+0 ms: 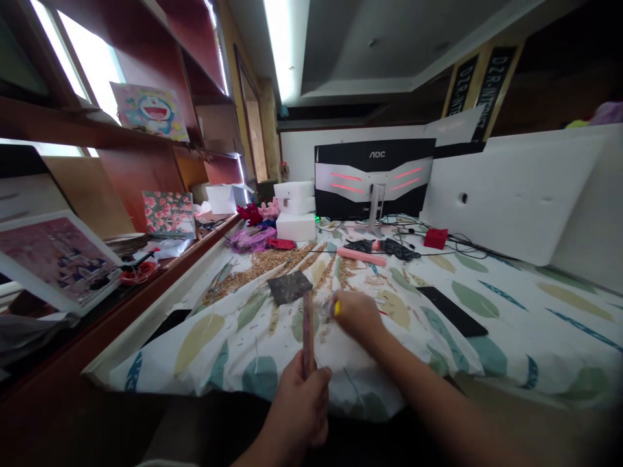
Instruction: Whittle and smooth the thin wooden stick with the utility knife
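Note:
My left hand (300, 402) is closed around the lower end of a narrow wooden stick (308, 331), which points up and away from me over the table. To its right, my right hand (359, 318) grips a small tool with a yellow handle (337, 307). The tool's working end is blurred beside the stick, and I cannot tell whether it touches the wood. Just beyond the stick's far tip lies a dark square pad (290, 287) with some dust on it. Wood shavings (263, 267) are heaped behind the pad and scattered around it.
A leaf-patterned cloth (263, 376) covers the table. Black flat pieces lie right (452, 310) and left. Farther back are a pink bar (361, 256), white foam blocks (296, 227), a red item (435, 238), cables and a monitor (374, 175). A wooden shelf runs along the left.

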Available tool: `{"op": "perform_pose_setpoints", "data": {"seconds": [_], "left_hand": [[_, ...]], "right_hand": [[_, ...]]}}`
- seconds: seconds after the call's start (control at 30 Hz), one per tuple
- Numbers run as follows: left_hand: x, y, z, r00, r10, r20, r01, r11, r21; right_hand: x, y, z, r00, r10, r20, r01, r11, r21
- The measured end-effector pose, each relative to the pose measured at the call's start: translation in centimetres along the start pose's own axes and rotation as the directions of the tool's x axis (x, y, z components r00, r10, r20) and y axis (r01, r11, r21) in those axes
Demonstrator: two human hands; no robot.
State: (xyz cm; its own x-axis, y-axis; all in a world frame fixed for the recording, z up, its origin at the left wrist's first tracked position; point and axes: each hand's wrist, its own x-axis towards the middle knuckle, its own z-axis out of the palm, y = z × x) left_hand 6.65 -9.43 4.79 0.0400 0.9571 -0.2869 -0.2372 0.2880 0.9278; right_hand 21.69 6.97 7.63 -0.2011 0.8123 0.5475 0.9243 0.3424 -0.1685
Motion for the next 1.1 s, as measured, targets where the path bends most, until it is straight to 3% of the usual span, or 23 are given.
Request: {"op": "perform_pose_setpoints", "data": {"seconds": [0.1, 0.17, 0.23, 0.33, 0.4, 0.5, 0.57, 0.73, 0.93, 0.97, 1.03, 1.07, 1.1], "left_hand": [[-0.7, -1.3, 0.1, 0.990, 0.115, 0.085, -0.129, 0.976, 0.173], [-0.4, -1.3, 0.0, 0.984, 0.158, 0.087, -0.173, 0.963, 0.206], [0.5, -0.8, -0.4, 0.982, 0.190, 0.022, -0.191, 0.970, 0.152], [2.2, 0.1, -1.2, 0.994, 0.092, 0.051, -0.092, 0.996, 0.008], [3.0, 0.3, -1.7, 0.994, 0.077, 0.079, -0.072, 0.995, -0.067], [3.2, 0.2, -2.1, 0.987, 0.125, 0.104, -0.114, 0.988, -0.106], [2.9, 0.3, -2.2, 0.982, 0.143, 0.121, -0.129, 0.985, -0.114], [1.7, 0.5, -1.7, 0.980, 0.093, 0.174, -0.076, 0.992, -0.100], [0.9, -0.5, -0.5, 0.970, -0.099, 0.220, 0.122, 0.988, -0.095], [0.7, -0.9, -0.5, 0.968, -0.110, 0.224, 0.134, 0.986, -0.095], [0.4, -1.9, -0.4, 0.974, -0.079, 0.213, 0.097, 0.993, -0.074], [0.2, -2.3, -0.5, 0.978, -0.042, 0.203, 0.053, 0.997, -0.053], [0.1, -2.6, -0.6, 0.981, 0.004, 0.196, 0.002, 1.000, -0.030]], "right_hand": [[2.9, 5.6, -2.6, 0.962, 0.250, -0.113, -0.257, 0.965, -0.059], [3.7, 8.8, -4.3, 0.886, 0.363, -0.290, -0.383, 0.924, -0.015], [3.5, 10.0, -5.1, 0.877, 0.358, -0.320, -0.348, 0.933, 0.088], [1.9, 7.9, -4.3, 0.972, 0.184, -0.148, -0.146, 0.961, 0.234], [0.7, 5.1, -3.0, 1.000, 0.010, -0.004, -0.008, 0.957, 0.289], [-0.9, 1.6, -1.4, 0.964, -0.213, 0.159, 0.152, 0.932, 0.328], [-1.8, 0.1, -0.9, 0.933, -0.290, 0.211, 0.201, 0.910, 0.363], [-3.2, -1.3, -0.6, 0.926, -0.336, 0.173, 0.250, 0.888, 0.386], [-2.8, -0.2, 0.9, 0.937, -0.344, -0.065, 0.349, 0.908, 0.230], [-2.3, 0.6, 1.0, 0.955, -0.292, -0.041, 0.294, 0.931, 0.216], [-0.7, 3.2, 0.6, 0.998, -0.034, 0.052, 0.026, 0.988, 0.152], [0.1, 5.0, 0.1, 0.976, 0.193, 0.103, -0.202, 0.976, 0.082], [0.8, 6.9, -0.5, 0.942, 0.317, 0.111, -0.323, 0.946, 0.035]]}}
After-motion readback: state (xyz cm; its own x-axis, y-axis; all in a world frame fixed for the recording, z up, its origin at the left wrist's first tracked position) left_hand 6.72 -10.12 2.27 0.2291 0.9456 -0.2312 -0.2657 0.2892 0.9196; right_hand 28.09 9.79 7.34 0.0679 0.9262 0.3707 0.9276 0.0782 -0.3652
